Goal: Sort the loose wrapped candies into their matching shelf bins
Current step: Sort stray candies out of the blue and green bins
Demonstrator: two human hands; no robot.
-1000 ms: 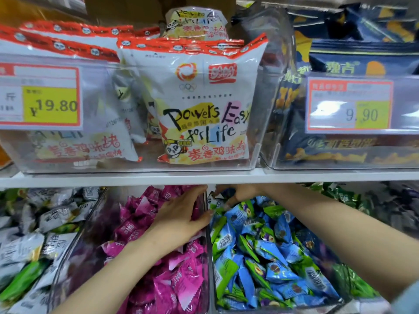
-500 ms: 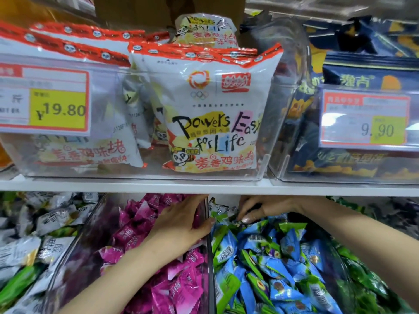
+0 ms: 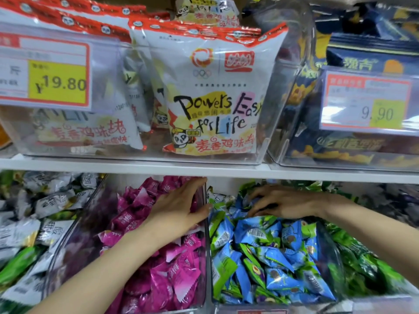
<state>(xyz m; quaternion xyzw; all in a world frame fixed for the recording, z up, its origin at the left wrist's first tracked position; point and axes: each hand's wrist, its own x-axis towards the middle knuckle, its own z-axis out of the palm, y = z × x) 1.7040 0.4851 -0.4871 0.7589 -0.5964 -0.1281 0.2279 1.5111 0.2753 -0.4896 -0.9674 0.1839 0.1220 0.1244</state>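
Below the long white shelf board (image 3: 204,171), left of its middle: clear plastic bin (image 3: 68,250) heaped with magenta foil-wrapped candies (image 3: 172,279). Below the board, right of its middle and touching the first: second clear plastic bin (image 3: 337,264) filled with blue-and-green wrapped candies (image 3: 272,257).

Just under the board's front edge, left hand (image 3: 176,207) laid flat on the magenta heap, fingers straight, gripping nothing, thumb against the wall shared by the bins. Unmoved since half a second ago.

Right hand (image 3: 288,203) changed: a second ago tucked up close beneath the board with fingertips pinched together; now lower and further from the board, palm down on the blue-and-green heap, fingers bent into the wrappers. Cannot tell whether a candy is held, fingertips being buried among the wrappers.

Judged from this: either a stray piece just released into its matching bin, or rummaging for the next misfit. Sorting plainly unfinished, with both hands in the bins
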